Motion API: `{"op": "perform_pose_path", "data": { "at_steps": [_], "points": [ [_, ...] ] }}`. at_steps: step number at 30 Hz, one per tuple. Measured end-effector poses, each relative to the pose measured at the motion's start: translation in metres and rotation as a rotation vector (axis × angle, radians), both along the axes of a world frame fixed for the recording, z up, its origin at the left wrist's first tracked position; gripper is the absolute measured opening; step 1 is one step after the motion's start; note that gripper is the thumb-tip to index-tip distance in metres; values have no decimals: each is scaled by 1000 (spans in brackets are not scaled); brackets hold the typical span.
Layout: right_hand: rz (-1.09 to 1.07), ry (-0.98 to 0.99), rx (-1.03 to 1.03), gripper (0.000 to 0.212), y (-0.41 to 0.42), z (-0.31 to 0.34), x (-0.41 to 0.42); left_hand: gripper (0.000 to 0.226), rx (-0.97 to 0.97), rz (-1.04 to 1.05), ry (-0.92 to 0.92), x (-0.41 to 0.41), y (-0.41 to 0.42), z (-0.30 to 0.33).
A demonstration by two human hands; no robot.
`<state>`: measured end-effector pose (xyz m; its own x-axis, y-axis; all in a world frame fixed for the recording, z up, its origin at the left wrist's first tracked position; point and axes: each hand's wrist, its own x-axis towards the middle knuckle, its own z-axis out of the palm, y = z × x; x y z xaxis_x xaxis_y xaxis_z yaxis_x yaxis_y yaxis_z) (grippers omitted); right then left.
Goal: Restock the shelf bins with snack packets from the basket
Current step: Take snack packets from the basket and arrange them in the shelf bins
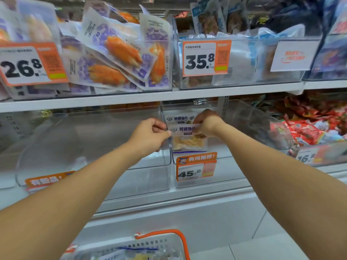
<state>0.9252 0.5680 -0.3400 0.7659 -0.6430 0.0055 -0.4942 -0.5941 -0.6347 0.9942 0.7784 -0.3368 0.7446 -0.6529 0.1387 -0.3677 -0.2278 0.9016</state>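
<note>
Both arms reach forward to the lower shelf, where the hands meet at a snack packet point(185, 132) held upright inside a clear bin point(189, 177). The left hand point(150, 134) pinches the packet's left top edge between curled fingers point(159, 126) and thumb; the right hand point(206, 124) grips the right top edge, its fingers curled round the packet's edge. The packet is a flat pouch with a white band across the top bearing dark blue Chinese characters, and a see-through lower part showing pale yellow strips of dried fish. A second packet point(180, 118) of the same kind stands just behind it, its white header showing above the first.

On the bin's front hangs an orange and white price tag point(196, 168) reading 45.8. To the left sits another clear bin point(93, 147), with an orange label point(47, 181) at its lower front. To the right, a bin holds red wrapped snacks point(304, 128).

On the upper shelf point(150, 96), a bin at left is piled with white and purple pouches point(120, 53) showing orange pieces, beside a tag marked 26.8 point(32, 63). The next bin carries a tag marked 35.8 point(206, 58) and holds pale blue and white packets.

At the bottom of the view, a white basket point(150, 244) with an orange handle point(178, 239) holds more packets, blurred.
</note>
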Motion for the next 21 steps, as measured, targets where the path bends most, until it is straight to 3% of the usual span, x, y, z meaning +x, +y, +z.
{"op": "perform_pose_path", "data": {
  "at_steps": [5, 12, 17, 19, 21],
  "points": [
    [-5, -38, -208, 55, -20, -22, 37, 19, 1, -35, -12, 8, 0, -2],
    [-122, -144, -278, 62, -42, -48, 62, 24, -52, -54, 0, 21, -9, -7],
    [-274, 38, -239, 106, -57, -56, 69, 26, -97, -46, 36, 25, -15, -13],
    [-235, 153, -195, 97, -62, -55, 70, 26, -105, -50, 42, 24, -15, -15],
    [-185, 154, -102, 72, -65, -51, 72, 28, -111, -53, 50, 25, -15, -16]
  ]
}}
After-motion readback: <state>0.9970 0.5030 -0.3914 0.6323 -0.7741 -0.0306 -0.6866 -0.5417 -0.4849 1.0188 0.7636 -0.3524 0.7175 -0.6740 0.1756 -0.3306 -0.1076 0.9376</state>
